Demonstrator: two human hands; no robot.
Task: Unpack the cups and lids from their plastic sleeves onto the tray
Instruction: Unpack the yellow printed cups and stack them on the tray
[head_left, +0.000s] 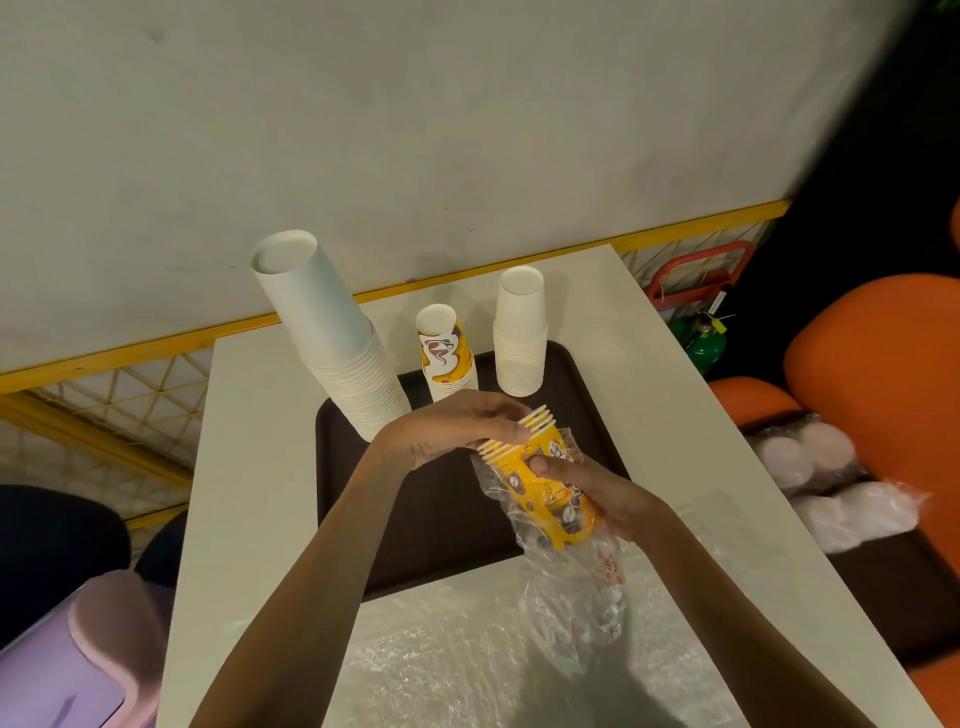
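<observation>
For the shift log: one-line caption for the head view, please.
Left hand and right hand hold a yellow cup stack half out of its plastic sleeve over the tray.

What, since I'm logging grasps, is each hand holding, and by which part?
Yellow cup stack: left hand grips its rim end, right hand its middle, over the plastic sleeve.

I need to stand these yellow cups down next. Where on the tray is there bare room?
The tray is bare in its near half, from its front rim to the three stacks. Its far side is crowded: tall white stack, yellow stack, shorter white stack. The held yellow cups hang over its right middle. Loose plastic covers the near table.
</observation>
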